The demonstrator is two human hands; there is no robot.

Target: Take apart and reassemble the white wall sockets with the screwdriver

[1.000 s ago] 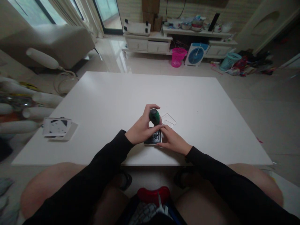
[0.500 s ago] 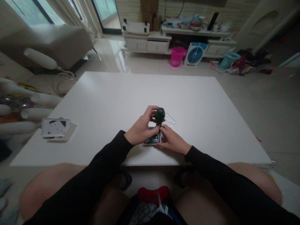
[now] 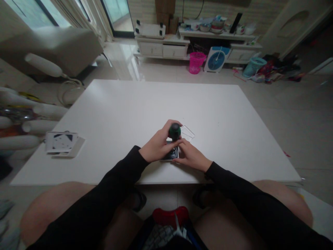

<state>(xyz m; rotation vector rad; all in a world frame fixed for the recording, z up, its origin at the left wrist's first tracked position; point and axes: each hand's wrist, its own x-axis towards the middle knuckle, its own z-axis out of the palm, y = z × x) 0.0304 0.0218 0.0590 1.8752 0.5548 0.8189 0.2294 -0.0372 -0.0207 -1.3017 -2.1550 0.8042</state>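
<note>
In the head view, my left hand is closed around a screwdriver with a dark green and black handle. The handle points up toward me; its tip is hidden. Under it, a small black flat device with a light rim lies on the white table. My right hand grips the device's right edge, its fingertips close to the screwdriver's lower end. Just beyond my hands lies a clear, thin rectangular frame, partly covered by them.
On the left of the white table lies an open white box with a dark pattern inside. A pink basket and a blue fan stand on the floor beyond, before a white cabinet. My knees flank the near table edge.
The screwdriver handle first tipped to the right, then came back a little left and lower, with my left hand moving along. My right hand has stayed nearly still at the device.
</note>
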